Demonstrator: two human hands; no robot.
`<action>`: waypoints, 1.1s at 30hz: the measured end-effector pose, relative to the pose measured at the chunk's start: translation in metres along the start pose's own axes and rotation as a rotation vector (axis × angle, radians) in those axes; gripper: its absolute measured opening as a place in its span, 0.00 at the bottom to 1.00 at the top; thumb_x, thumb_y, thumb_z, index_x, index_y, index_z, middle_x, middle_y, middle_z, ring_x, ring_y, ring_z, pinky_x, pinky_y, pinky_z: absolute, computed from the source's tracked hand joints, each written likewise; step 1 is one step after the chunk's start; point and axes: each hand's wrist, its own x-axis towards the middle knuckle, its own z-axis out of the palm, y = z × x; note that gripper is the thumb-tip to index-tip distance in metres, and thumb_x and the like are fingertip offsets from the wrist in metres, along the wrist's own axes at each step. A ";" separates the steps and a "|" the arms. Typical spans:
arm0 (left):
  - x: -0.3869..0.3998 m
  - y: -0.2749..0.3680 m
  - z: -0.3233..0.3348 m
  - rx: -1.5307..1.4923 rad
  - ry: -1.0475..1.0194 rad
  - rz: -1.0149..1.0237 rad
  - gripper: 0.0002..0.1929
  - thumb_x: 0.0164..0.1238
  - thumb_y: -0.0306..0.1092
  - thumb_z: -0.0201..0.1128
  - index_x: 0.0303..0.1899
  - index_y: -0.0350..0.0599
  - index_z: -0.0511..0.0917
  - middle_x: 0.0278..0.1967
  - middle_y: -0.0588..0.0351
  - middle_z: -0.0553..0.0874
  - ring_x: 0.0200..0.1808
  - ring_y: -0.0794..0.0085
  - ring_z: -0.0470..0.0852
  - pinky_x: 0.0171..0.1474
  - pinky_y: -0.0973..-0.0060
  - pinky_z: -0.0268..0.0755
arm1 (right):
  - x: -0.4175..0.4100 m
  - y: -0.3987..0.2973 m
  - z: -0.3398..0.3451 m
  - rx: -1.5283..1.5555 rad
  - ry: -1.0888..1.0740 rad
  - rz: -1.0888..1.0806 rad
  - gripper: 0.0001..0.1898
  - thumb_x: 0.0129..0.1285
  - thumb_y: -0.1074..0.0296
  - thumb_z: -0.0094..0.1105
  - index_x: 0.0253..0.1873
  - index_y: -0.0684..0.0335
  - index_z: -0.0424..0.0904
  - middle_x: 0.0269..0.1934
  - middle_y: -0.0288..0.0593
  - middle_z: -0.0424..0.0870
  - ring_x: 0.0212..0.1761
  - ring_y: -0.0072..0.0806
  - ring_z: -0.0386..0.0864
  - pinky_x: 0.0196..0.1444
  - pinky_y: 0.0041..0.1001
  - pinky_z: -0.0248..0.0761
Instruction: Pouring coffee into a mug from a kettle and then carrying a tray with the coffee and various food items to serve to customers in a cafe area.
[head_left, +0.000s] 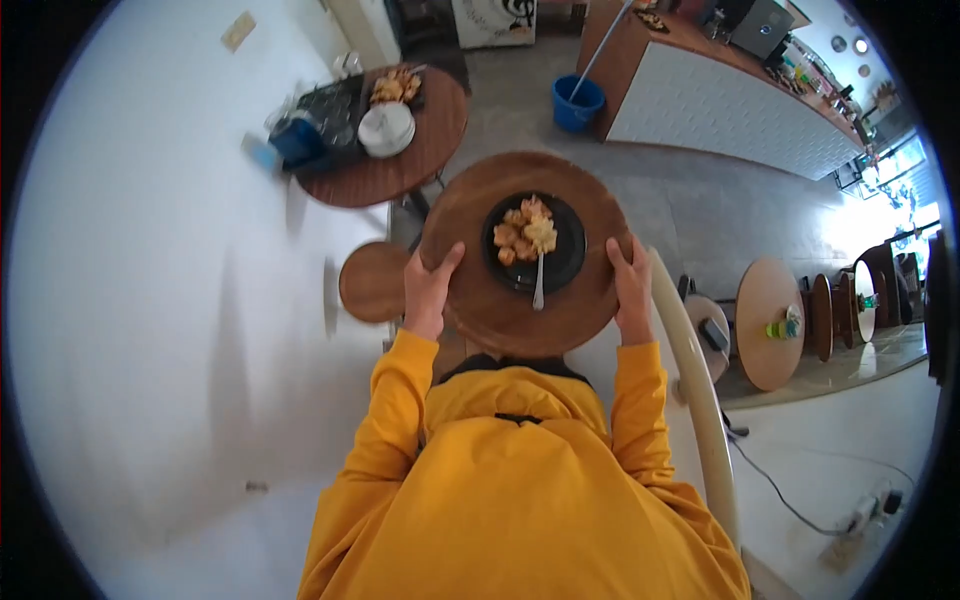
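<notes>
A round wooden tray (525, 326) is held level in front of my body. My left hand (433, 289) grips its left rim, the thumb lying on top. On the opposite rim, my right hand (632, 281) has the same hold, with its fingers hidden underneath. Near the middle of the tray sits a black plate (568, 259). Browned, chunky food (510, 238) and a paler yellowish heap (541, 233) lie on it. A metal spoon or fork (538, 285) rests with its head in the food and its handle over the plate's near edge.
Ahead left, a round wooden table (439, 142) bears stacked white plates (387, 129), a food dish (396, 86) and a blue container (297, 139). A round stool (373, 282) stands nearer. A pale handrail (694, 375) runs along my right. A blue mop bucket (576, 103) stands by the counter (720, 105).
</notes>
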 end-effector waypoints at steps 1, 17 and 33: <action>0.005 -0.011 0.000 -0.015 -0.010 0.000 0.31 0.62 0.41 0.75 0.62 0.35 0.75 0.57 0.53 0.83 0.57 0.70 0.80 0.62 0.73 0.70 | 0.003 0.004 -0.002 0.008 0.010 -0.022 0.17 0.72 0.64 0.59 0.58 0.69 0.76 0.50 0.43 0.83 0.51 0.29 0.78 0.56 0.28 0.70; 0.124 -0.048 0.048 0.044 -0.218 -0.182 0.32 0.61 0.41 0.76 0.61 0.34 0.73 0.57 0.49 0.82 0.57 0.67 0.80 0.62 0.71 0.71 | 0.058 0.037 0.001 -0.086 0.271 0.048 0.13 0.72 0.66 0.57 0.52 0.71 0.77 0.43 0.42 0.84 0.45 0.27 0.78 0.52 0.27 0.71; 0.315 -0.109 0.134 0.062 -0.339 -0.093 0.29 0.65 0.41 0.73 0.61 0.33 0.73 0.58 0.49 0.81 0.59 0.66 0.79 0.61 0.71 0.70 | 0.231 0.116 0.011 0.007 0.413 0.141 0.16 0.69 0.67 0.61 0.56 0.71 0.78 0.49 0.44 0.85 0.51 0.28 0.80 0.55 0.28 0.72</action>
